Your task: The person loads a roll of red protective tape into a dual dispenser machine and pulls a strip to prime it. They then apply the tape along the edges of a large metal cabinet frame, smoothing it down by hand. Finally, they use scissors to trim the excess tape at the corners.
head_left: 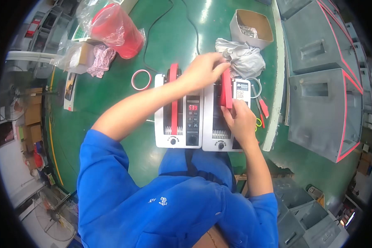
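Two white automatic tape dispensers stand side by side in front of me, the left dispenser [159,124] and the right dispenser [208,128]. A red tape roll [174,103] stands upright in the left one. Over the right one, another red tape roll [227,89] is held between both hands. My left hand [208,70] reaches across with bent fingers at the roll's far end; its fingertips are partly hidden. At the near end, my right hand [240,120] pinches the roll between thumb and fingers. A lit control panel [192,120] sits on the left dispenser.
On the green bench are a loose pink tape ring [141,79], a bagged red bin [120,33], a crumpled pink cloth [102,60], a grey cloth [246,58], an open cardboard box [265,33] and a red-handled tool [263,108]. Grey metal cabinets [322,111] stand at right.
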The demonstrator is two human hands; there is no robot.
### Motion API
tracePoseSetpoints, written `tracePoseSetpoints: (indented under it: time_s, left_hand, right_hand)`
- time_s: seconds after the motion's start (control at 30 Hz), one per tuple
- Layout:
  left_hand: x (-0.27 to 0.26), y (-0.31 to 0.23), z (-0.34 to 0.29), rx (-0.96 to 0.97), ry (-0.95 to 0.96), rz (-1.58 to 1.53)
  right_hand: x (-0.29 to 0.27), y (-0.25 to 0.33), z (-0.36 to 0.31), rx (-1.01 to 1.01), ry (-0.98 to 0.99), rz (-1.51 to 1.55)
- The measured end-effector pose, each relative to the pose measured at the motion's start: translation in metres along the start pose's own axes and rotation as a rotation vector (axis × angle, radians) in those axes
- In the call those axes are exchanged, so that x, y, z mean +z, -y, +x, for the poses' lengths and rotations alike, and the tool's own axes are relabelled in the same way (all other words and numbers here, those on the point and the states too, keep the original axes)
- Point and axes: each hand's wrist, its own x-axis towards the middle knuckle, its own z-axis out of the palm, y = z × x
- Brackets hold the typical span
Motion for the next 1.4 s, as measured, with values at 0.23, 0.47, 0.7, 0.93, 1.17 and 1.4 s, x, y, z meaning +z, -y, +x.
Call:
tracePoseSetpoints:
  time_s: [0.23,0.47,0.7,0.93,1.17,1.4]
  left_hand:
    - [0.046,-0.028,-0.058,-0.557,-0.028,-0.573]
    - [0.065,-0.052,-0.081,-0.525,-0.233,-0.938]
    - [0.056,-0.089,-0.095,-0.473,-0.278,-0.985]
    - [0.045,-0.113,-0.107,-0.389,-0.252,-0.916]
    - [0.085,-0.095,-0.15,-0.475,-0.195,-0.8]
    - [0.098,-0.066,-0.163,-0.645,-0.237,-0.972]
  right_hand:
    - [-0.007,-0.008,-0.02,-0.234,-0.102,0.091]
    - [-0.018,-0.024,-0.033,-0.224,-0.124,0.078]
    - [-0.021,-0.02,0.01,-0.418,-0.103,0.061]
    - [-0.018,-0.029,0.008,-0.416,-0.083,-0.019]
    - [-0.037,-0.019,-0.044,0.367,0.48,1.262]
    - [-0.037,0.002,-0.056,0.393,0.385,1.293]
